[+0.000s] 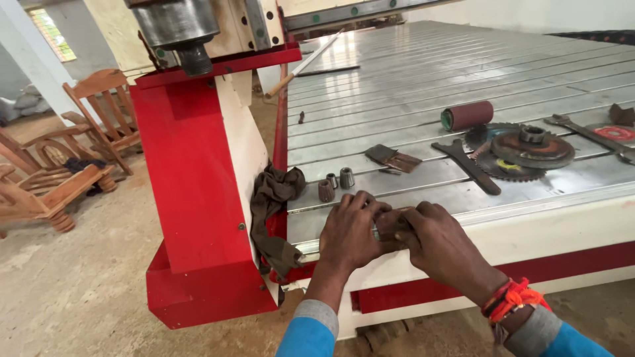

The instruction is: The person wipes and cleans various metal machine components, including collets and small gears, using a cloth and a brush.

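Left hand (350, 228): fingers curled down over a small metal part (376, 231) at the near edge of the bed (410, 86); closed on it from the left, seemingly to steady it.
Right hand (440, 248): fingers bent in against the same part from the right; thumb hidden, so exact grip cannot be told.
Part: mostly covered by both hands, only a grey sliver shows between them; rests on or just above the bed edge, near side.
Why there: bed edge looks to serve as a brace for both wrists (judgement).
Collets (336, 182): three small grey pieces on the bed, just beyond the left hand.
Rag (274, 211): hangs off the bed's left corner, beside the left hand.
Saw blades (519, 149): stacked on the bed, beyond the right hand; wrench (473, 165) just beside them.
Sanding roll (468, 114): farther back on the bed.
Red frame (192, 172): left of the bed, close to the left forearm; limits room on that side.
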